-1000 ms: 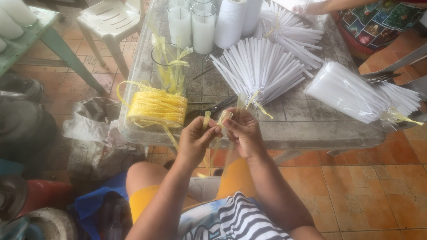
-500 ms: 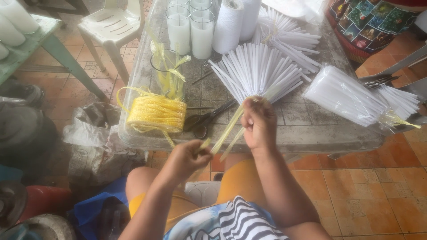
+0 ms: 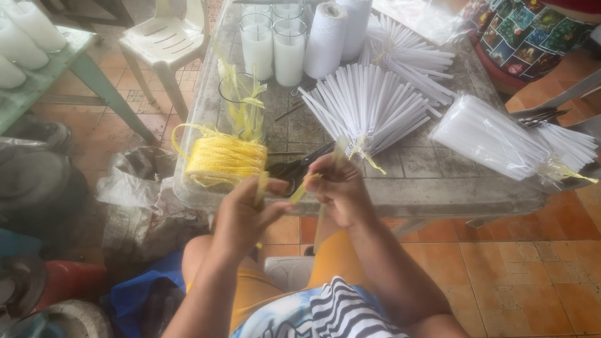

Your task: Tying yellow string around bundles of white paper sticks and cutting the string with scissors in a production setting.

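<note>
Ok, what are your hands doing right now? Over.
Left hand and right hand both pinching yellow ribbon strip. Ribbon roll beside left hand. Scissors just behind the hands.

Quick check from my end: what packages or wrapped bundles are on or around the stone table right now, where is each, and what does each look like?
Clear plastic pack of white sticks: table's right side, long and tapered, tied with yellow strip.
Fanned white stick bundle: table centre, unwrapped, yellow tie.
Yellow strip roll: near left edge, beside the left hand.
Crumpled plastic bag: floor, left of the table.
No labels, signs or screens show.
</note>
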